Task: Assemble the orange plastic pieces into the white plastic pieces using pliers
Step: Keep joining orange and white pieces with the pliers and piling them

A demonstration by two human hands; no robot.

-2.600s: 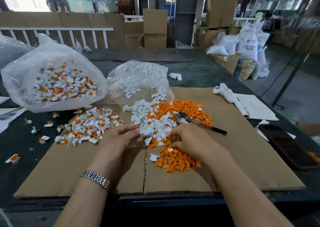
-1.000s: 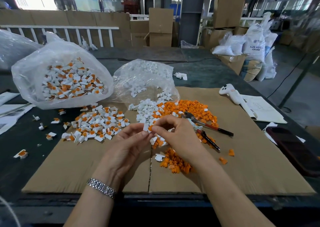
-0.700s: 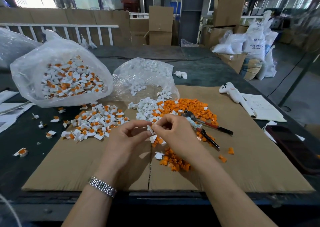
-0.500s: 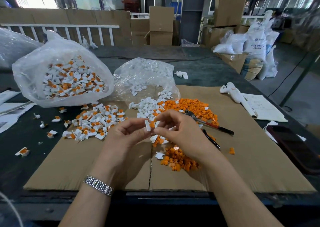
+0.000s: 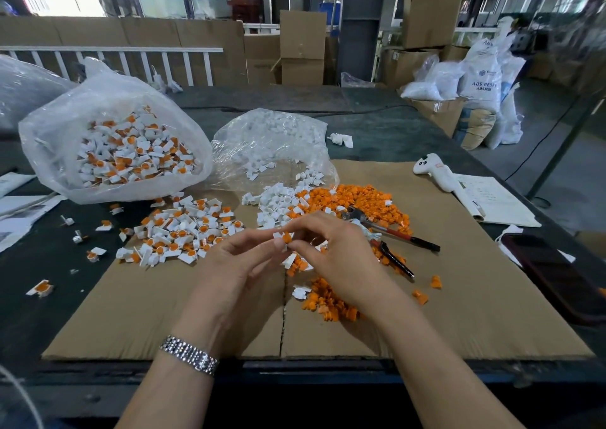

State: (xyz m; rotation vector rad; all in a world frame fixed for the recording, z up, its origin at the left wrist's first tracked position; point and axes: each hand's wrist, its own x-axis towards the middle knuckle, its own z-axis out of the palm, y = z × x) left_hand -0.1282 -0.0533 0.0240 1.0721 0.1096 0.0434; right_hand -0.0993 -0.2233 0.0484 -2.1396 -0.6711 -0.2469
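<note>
My left hand (image 5: 241,264) pinches a small white plastic piece (image 5: 278,237) above the cardboard. My right hand (image 5: 337,251) pinches an orange plastic piece (image 5: 287,237) and holds it against the white one. Loose white pieces (image 5: 273,204) and a spread of orange pieces (image 5: 360,199) lie just beyond my hands. More orange pieces (image 5: 328,304) lie under my right wrist. The pliers (image 5: 390,231), with red and black handles, rest on the cardboard to the right of my right hand. A heap of joined white-and-orange pieces (image 5: 183,231) lies to the left.
The cardboard sheet (image 5: 475,297) covers the dark table. A big plastic bag (image 5: 59,127) holds joined pieces at the back left; a clear bag (image 5: 272,140) with white pieces sits behind the heaps. A white handheld device (image 5: 436,174), papers (image 5: 492,199) and a dark phone (image 5: 557,274) lie at right.
My hands left the heaps and rose together over the cardboard. The left took a white piece, the right an orange one, and the two pieces now touch. The pliers stayed put.
</note>
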